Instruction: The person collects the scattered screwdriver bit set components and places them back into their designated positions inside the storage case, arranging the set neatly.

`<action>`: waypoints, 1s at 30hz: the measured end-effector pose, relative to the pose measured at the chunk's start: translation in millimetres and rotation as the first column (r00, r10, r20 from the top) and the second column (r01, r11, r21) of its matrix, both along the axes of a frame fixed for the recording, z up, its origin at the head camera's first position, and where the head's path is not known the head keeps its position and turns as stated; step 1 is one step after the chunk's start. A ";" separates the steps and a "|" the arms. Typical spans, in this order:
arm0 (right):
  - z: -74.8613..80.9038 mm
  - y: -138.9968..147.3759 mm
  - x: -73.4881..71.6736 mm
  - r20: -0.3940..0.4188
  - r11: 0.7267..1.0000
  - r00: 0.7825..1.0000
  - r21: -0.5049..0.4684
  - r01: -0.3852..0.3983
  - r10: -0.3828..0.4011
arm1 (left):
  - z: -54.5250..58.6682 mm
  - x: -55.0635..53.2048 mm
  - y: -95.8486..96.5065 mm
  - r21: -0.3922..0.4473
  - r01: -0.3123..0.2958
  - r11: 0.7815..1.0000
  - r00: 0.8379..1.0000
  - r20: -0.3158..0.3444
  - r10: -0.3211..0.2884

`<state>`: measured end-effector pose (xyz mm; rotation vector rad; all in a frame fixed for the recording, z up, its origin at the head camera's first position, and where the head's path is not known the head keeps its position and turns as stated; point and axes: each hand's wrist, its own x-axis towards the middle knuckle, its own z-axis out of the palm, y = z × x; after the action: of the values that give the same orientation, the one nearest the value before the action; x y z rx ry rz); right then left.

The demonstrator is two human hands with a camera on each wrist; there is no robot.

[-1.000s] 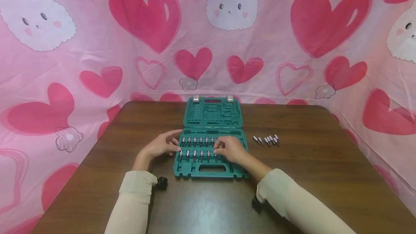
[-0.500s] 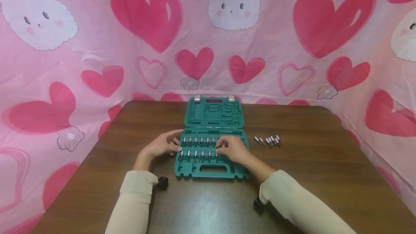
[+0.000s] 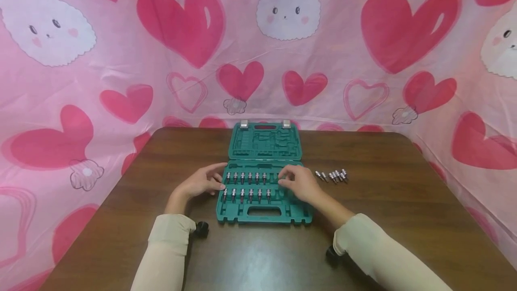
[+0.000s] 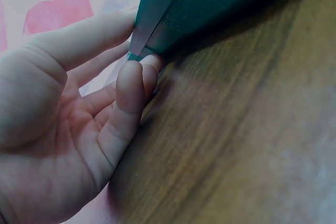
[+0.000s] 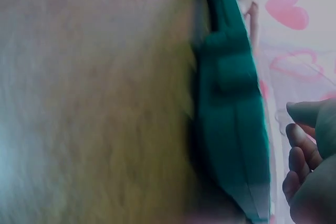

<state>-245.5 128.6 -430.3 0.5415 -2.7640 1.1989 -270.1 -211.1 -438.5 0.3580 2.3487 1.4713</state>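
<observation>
A green tool case (image 3: 264, 212) lies unfolded on the table, its lid (image 3: 264, 140) leaning back. Two rows of chrome bit sockets fill its left and middle slots: a back row (image 3: 249, 177) and a front row (image 3: 251, 194). My left hand (image 3: 200, 182) rests against the case's left side, thumb and index finger touching the edge; the left wrist view shows loosely bent fingers (image 4: 130, 85) beside the case wall. Over the right part of the case hovers my right hand (image 3: 300, 184), fingers slightly bent, with nothing seen between them. Its palm covers some right-hand slots.
Several loose bit sockets (image 3: 337, 176) lie on the brown table (image 3: 258, 259) to the right of the case. Behind the table hangs a pink cloth (image 3: 331, 48) with hearts and rabbits. Black wrist cameras (image 3: 202, 229) sit under both cuffs.
My right hand has drawn away from the last socket of the front row, rising and moving right. That socket stays in its slot. The left hand keeps its place on the case.
</observation>
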 end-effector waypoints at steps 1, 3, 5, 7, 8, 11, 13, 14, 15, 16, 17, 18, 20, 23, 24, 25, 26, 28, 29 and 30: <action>0.9 2.9 -0.2 -0.005 1.000 1.000 -0.005 0.003 -0.003 | 0.1 0.3 0.1 -0.001 -0.001 1.000 1.000 -0.001 0.001; 2.7 9.3 -1.1 -0.004 1.000 1.000 -0.017 0.012 -0.012 | 0.0 0.7 0.0 0.003 0.001 1.000 1.000 -0.003 -0.001; 3.8 16.0 -2.7 0.001 0.999 1.000 -0.015 0.030 -0.030 | 0.0 0.9 0.0 0.001 0.005 1.000 1.000 -0.009 -0.005; 5.0 21.9 -4.7 0.014 0.999 0.999 -0.020 0.043 -0.042 | 0.1 1.0 0.0 -0.001 0.007 1.000 1.000 -0.013 -0.007; 5.3 24.5 -5.9 0.020 0.998 0.999 -0.022 0.051 -0.050 | 0.2 1.0 -0.1 0.000 0.007 1.000 1.000 -0.013 -0.007; 5.4 31.3 -9.6 0.034 0.998 0.998 -0.031 0.060 -0.059 | 0.3 0.9 -0.4 0.003 0.008 1.000 1.000 -0.011 -0.008; 5.8 34.7 -11.4 0.041 0.997 0.997 -0.032 0.064 -0.063 | 0.0 0.7 -0.8 0.007 0.007 1.000 1.000 -0.009 -0.007; 6.1 36.3 -11.9 0.046 0.997 0.997 -0.032 0.065 -0.064 | -0.1 0.6 -0.9 0.010 0.007 1.000 1.000 -0.008 -0.007; 6.0 37.9 -12.6 0.048 0.997 0.997 -0.031 0.065 -0.063 | -0.4 0.4 -1.0 0.011 0.008 1.000 1.000 -0.008 -0.008; 6.0 39.3 -13.2 0.052 0.998 0.997 -0.027 0.064 -0.063 | -0.6 0.3 -1.1 0.011 0.009 1.000 1.000 -0.008 -0.009; 6.2 40.3 -13.6 0.053 0.998 0.997 -0.026 0.064 -0.063 | -0.9 0.1 -1.2 0.012 0.009 1.000 1.000 -0.008 -0.009; 6.0 41.4 -14.0 0.053 0.998 0.997 -0.024 0.063 -0.062 | -1.1 0.0 -1.2 0.013 0.009 1.000 1.000 -0.009 -0.008; 5.1 44.3 -15.2 0.058 0.998 0.997 -0.019 0.061 -0.060 | -1.0 0.0 -1.1 0.014 0.011 1.000 1.000 -0.011 -0.011; 4.3 49.1 -16.7 0.068 0.998 0.996 -0.016 0.061 -0.060 | -0.7 -0.1 -1.3 0.019 0.014 1.000 1.000 -0.011 -0.013; 4.3 50.7 -16.9 0.072 0.998 0.995 -0.016 0.066 -0.065 | -0.6 -0.1 -1.3 0.020 0.014 1.000 1.000 -0.011 -0.014; 4.4 52.3 -17.2 0.078 0.997 0.994 -0.017 0.071 -0.070 | -0.5 -0.2 -1.4 0.020 0.014 1.000 1.000 -0.011 -0.014; 4.7 53.8 -17.3 0.083 0.997 0.994 -0.010 0.078 -0.077 | -0.6 -0.3 -1.5 0.021 0.014 1.000 1.000 -0.010 -0.014; 4.4 57.1 -18.4 0.083 0.996 0.992 0.001 0.092 -0.092 | -0.9 -0.5 -1.6 0.019 0.013 1.000 1.000 -0.010 -0.013; 4.4 58.6 -18.8 0.085 0.995 0.991 0.007 0.100 -0.101 | -1.1 -0.6 -1.6 0.017 0.013 1.000 1.000 -0.009 -0.013; 4.9 60.3 -19.0 0.085 0.994 0.990 0.013 0.107 -0.108 | -1.2 -0.7 -1.6 0.016 0.012 1.000 1.000 -0.008 -0.012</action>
<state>-264.5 188.9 -425.4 0.3440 -2.8294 1.2143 -270.8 -212.7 -439.7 0.3823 2.3379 1.4871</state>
